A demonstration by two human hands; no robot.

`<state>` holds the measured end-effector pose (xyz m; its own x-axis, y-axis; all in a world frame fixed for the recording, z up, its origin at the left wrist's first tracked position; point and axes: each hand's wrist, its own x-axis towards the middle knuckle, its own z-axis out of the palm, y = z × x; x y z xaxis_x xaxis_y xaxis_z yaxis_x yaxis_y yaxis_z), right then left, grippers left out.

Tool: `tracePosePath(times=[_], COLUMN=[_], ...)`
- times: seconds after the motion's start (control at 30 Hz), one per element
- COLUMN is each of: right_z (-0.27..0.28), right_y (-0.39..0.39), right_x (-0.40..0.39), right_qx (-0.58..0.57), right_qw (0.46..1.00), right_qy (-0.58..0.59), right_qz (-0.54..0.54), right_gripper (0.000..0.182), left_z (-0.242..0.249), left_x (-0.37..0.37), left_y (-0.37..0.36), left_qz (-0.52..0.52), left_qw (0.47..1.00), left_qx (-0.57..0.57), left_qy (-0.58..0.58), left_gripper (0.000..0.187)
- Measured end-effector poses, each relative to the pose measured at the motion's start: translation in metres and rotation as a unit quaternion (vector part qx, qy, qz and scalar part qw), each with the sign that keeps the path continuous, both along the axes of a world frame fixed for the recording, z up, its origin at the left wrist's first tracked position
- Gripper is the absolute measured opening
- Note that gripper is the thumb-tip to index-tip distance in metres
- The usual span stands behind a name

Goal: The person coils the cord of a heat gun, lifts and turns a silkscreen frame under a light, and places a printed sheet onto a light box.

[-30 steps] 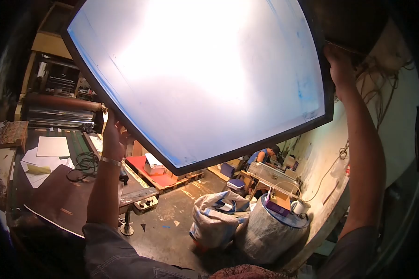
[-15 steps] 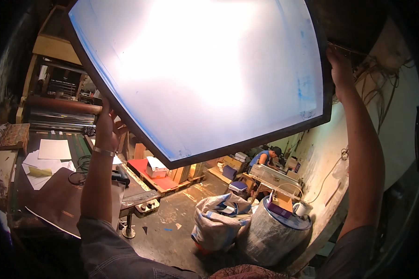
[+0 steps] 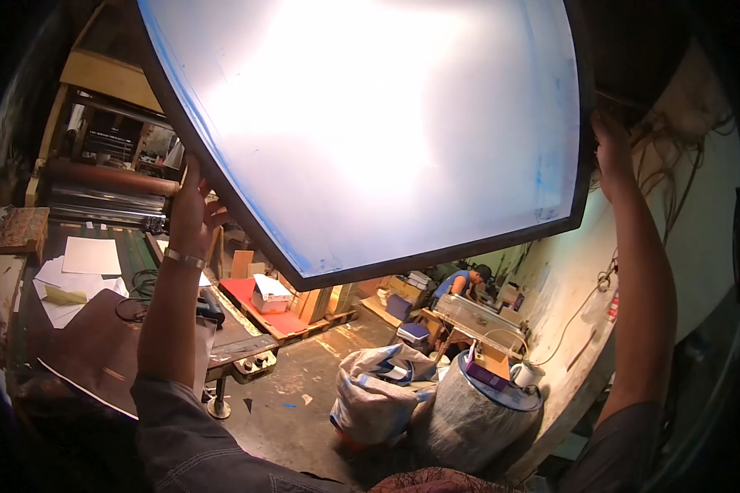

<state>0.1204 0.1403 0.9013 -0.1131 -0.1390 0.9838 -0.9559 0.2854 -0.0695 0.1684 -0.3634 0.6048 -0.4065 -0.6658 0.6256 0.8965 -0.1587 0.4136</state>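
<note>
Right in front of me, the person has both arms raised, the sleeves dark grey, with a metal band (image 3: 184, 259) round the left wrist. The left grip (image 3: 191, 218) is closed on the lower left edge of a big framed panel (image 3: 370, 164), some of its fingers spread, and the right grip (image 3: 613, 156) is closed on the right edge. The panel is up in the air between them, tilted, its dark frame round a pale face glaring with light and streaked blue along the sides. Beneath the left arm lies a large brown sheet (image 3: 123, 337) on the desk (image 3: 133, 246), with white paper (image 3: 91, 255), a yellowish slip (image 3: 65, 296) and a dark coiled cable (image 3: 144, 283) near it. Out on the floor a bulging sack (image 3: 378, 394) stands just beside a drum (image 3: 477, 419), which carries an open box (image 3: 492, 361) and a white jug (image 3: 526, 375). A reddish roller (image 3: 111, 177) runs across behind the desk. Farther off, a carton (image 3: 271, 301) sits on a red sheet (image 3: 242, 294) over a pallet (image 3: 308, 333), and a co-worker in blue (image 3: 460, 284) bends forward near the wall (image 3: 567, 271).
</note>
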Motion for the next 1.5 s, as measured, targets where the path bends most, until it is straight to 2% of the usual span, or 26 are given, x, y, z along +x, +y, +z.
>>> tracePosePath(times=[0.33,1.0,1.13,1.5], right_z=[0.013,-0.023,-0.015,-0.003], right_y=[0.024,-0.006,0.003,0.013], right_x=[-0.021,-0.011,-0.027,-0.042], right_qx=[-0.021,-0.017,0.022,0.002], right_qw=[0.998,0.998,0.999,0.999], right_qy=[-0.024,-0.022,-0.013,-0.045], right_qz=[-0.045,-0.052,-0.032,-0.029], right_gripper=[0.044,0.044,0.044,0.049], left_z=[0.015,0.005,0.008,0.014], left_x=[-0.004,-0.012,-0.005,-0.001], left_y=[0.002,-0.008,0.000,-0.009], left_qz=[-0.011,0.005,0.010,0.022], left_qw=[1.000,0.999,1.000,0.999], left_qx=[-0.015,-0.003,0.000,-0.022], left_qy=[0.001,-0.031,-0.021,-0.030], left_gripper=[0.063,0.064,0.063,0.068])
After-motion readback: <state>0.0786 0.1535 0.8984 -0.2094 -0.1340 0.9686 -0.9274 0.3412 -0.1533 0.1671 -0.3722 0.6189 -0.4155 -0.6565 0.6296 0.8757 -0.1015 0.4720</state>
